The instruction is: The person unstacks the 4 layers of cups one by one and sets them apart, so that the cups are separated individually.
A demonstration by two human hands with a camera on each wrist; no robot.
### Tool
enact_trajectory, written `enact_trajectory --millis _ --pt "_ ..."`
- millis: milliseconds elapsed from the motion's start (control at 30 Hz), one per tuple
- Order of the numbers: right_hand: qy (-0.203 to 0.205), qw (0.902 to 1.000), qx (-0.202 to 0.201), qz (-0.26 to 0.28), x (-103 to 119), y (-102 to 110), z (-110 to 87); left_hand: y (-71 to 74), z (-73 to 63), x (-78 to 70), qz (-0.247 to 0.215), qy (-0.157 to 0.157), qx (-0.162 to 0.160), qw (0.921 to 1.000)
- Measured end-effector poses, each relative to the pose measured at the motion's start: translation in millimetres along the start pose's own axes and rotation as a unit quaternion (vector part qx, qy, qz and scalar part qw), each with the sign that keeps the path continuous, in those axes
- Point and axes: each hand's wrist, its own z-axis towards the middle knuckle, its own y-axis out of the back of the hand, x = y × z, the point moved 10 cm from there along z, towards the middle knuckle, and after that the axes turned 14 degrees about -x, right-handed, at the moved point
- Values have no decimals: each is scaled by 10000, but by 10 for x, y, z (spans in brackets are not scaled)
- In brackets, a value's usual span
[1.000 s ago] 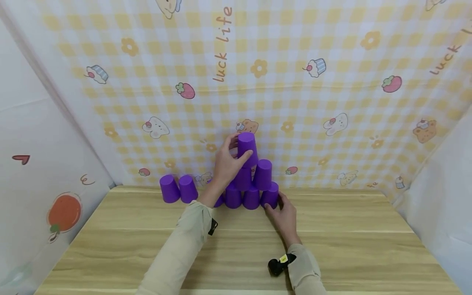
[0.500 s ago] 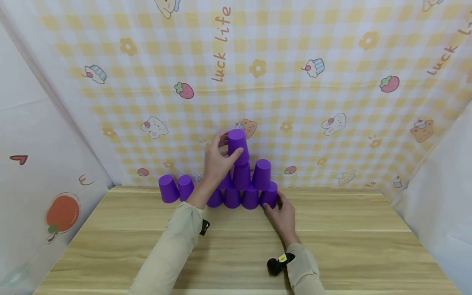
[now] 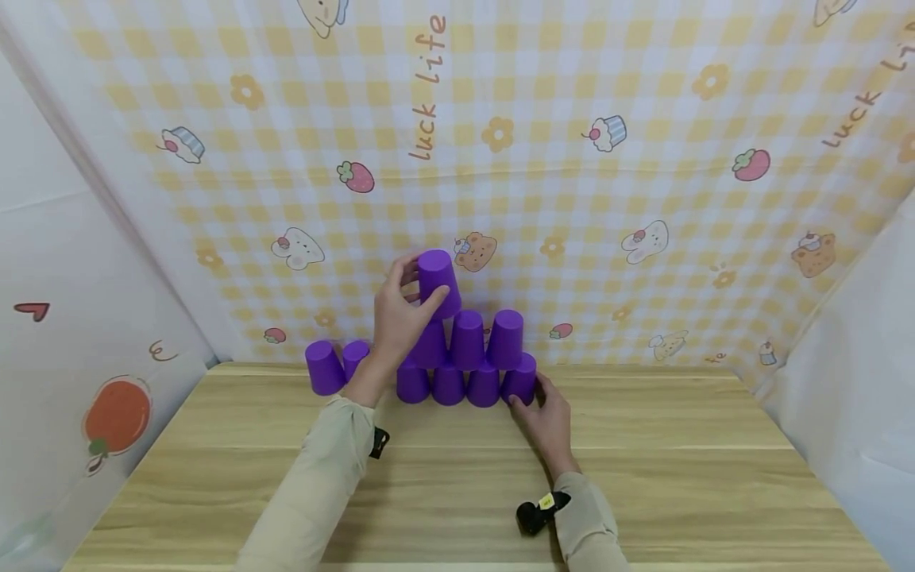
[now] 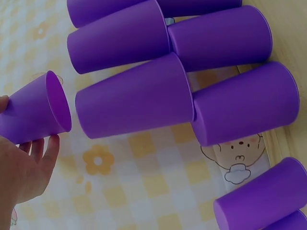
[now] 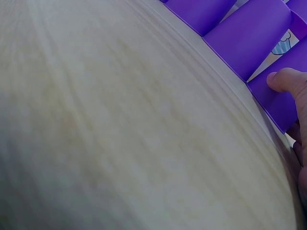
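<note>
My left hand holds a purple cup mouth down, thumb in front and fingers behind. This cup hangs above the leftmost upper-row cup; the left wrist view shows a narrow gap between its rim and the upper-row cup below. Beside that one stand two more upper-row cups, a middle cup and a right cup. All three rest on a lower row of several upturned cups. My right hand grips the lower row's rightmost cup, its thumb on the front.
Left of the pyramid stand two more upturned purple cups, an outer cup and an inner cup partly behind my left forearm. A checked cloth wall rises close behind the wooden table. A black wrist device sits by my right sleeve.
My left hand has carried its cup leftward along the top of the pyramid, from between the middle and right upper cups to above the left one. My right hand has kept its place.
</note>
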Motion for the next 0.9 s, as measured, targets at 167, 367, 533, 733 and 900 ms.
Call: enact_trajectory --millis 167,367,533,733,900 --pt "-24 10000 4 9 0 6 -4 66 16 59 -30 93 -60 9999" --pt "-66 10000 21 -8 -7 5 -15 154 33 53 17 65 -178 9998" --pt "-72 10000 7 43 -4 6 -14 222 55 39 191 69 -212 9996" --pt "-70 10000 15 25 -4 1 -8 281 89 58 271 33 -255 9993" --pt "-68 10000 0 20 2 6 -8 332 112 64 267 -12 -271 9993"
